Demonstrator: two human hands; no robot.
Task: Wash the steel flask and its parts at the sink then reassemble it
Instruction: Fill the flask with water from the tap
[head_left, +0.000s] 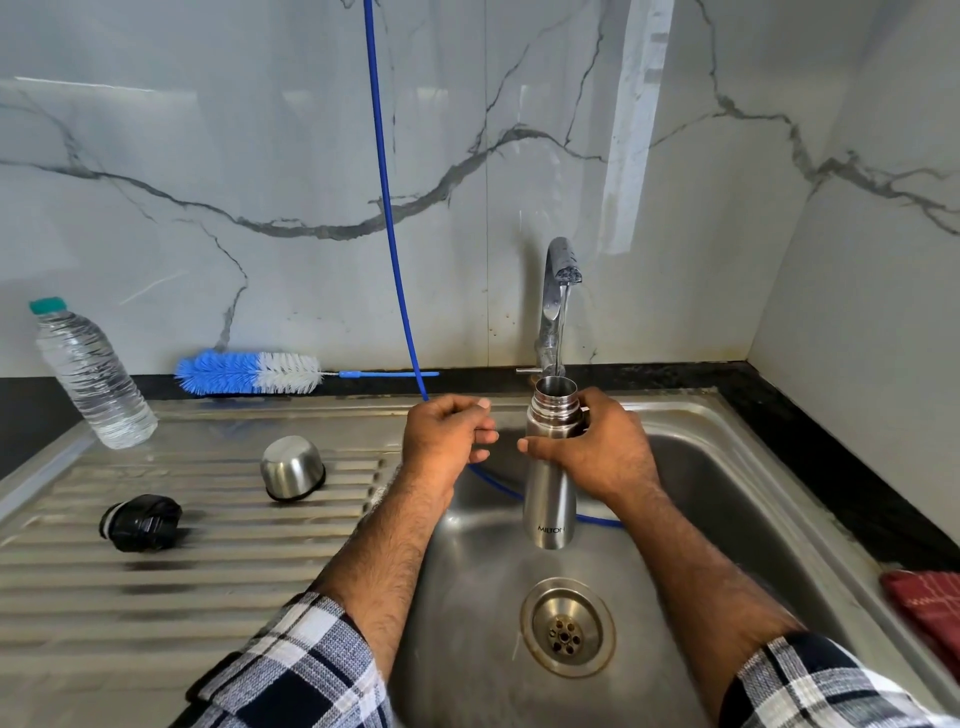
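The right hand (597, 447) gripped the steel flask (550, 488) upright at its shoulder, open mouth under the running tap (558, 291), above the sink (727, 467). The left hand (447, 431) hung beside it, fingers curled, seemingly holding nothing. The steel cup (292, 468) and black stopper (140, 522) lay on the ribbed drainboard (208, 571), the bottle brush (249, 373) behind on the desk. A wet, filling flask might grow heavy and slip, or overflow and splash the sleeves.
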